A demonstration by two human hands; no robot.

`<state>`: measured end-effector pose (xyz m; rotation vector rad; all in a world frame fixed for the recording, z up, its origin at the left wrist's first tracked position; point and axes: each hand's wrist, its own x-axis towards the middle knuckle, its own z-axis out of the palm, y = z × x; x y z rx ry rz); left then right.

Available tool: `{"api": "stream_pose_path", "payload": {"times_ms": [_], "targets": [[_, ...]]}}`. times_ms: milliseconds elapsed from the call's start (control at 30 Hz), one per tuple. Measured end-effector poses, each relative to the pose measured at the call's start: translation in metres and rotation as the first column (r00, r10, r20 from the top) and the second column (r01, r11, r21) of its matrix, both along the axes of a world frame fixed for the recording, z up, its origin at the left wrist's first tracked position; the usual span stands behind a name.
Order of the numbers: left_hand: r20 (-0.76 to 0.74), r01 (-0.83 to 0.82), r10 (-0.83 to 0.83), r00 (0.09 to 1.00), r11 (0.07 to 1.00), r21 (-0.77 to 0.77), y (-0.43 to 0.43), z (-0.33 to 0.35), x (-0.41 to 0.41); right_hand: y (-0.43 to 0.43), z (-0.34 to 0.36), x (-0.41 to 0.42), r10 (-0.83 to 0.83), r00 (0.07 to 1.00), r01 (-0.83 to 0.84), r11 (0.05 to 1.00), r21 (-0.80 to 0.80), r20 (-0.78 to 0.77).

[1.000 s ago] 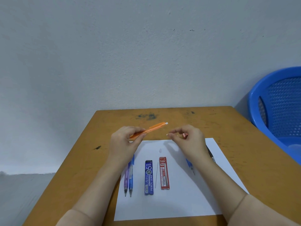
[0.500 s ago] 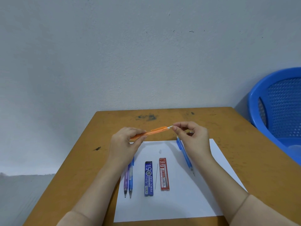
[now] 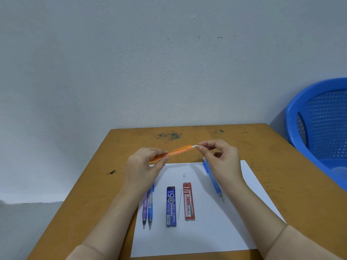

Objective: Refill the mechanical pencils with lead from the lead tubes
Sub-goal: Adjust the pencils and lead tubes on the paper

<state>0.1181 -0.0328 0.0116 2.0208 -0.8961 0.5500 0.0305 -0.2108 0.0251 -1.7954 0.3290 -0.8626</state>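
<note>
Grabbing the pencil top
My left hand [image 3: 144,166] grips the orange pencil [image 3: 180,151]; my right hand [image 3: 221,158] now pinches its white cap [image 3: 194,146], maybe to open it.

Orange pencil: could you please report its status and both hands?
Left hand grips orange pencil. Right hand pinches its white end. Loose lead lies between blue tube and red tube. Nothing in the way.

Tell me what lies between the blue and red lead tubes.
Head view: between the blue tube and red tube lies one thin loose lead on the paper, parallel to both.
</note>
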Motion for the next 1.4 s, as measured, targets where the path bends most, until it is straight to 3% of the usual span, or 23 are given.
{"api": "stream_pose_path", "payload": {"times_ms": [267,833,1167,1400], "targets": [[0.017,0.01,-0.01,1.0,1.0,-0.013,0.0011,0.0003,0.0004,-0.0011,-0.0022,0.0008,0.008,1.0,-0.007,0.997,-0.081,0.012],[0.084,0.027,-0.024,0.996,0.999,-0.027,0.0039,-0.004,0.0068,-0.0013,-0.0022,-0.0004,0.026,0.999,-0.027,0.999,-0.027,-0.026],[0.058,0.021,-0.02,0.998,0.999,-0.029,0.0043,-0.0069,0.0075,-0.0011,-0.0025,0.0,0.05,0.998,-0.05,0.999,0.002,-0.026],[0.029,-0.042,0.043,0.999,0.999,-0.024,0.0041,-0.0063,0.0086,0.0004,-0.0049,-0.0001,0.054,0.993,-0.062,0.995,-0.072,-0.104]]}}
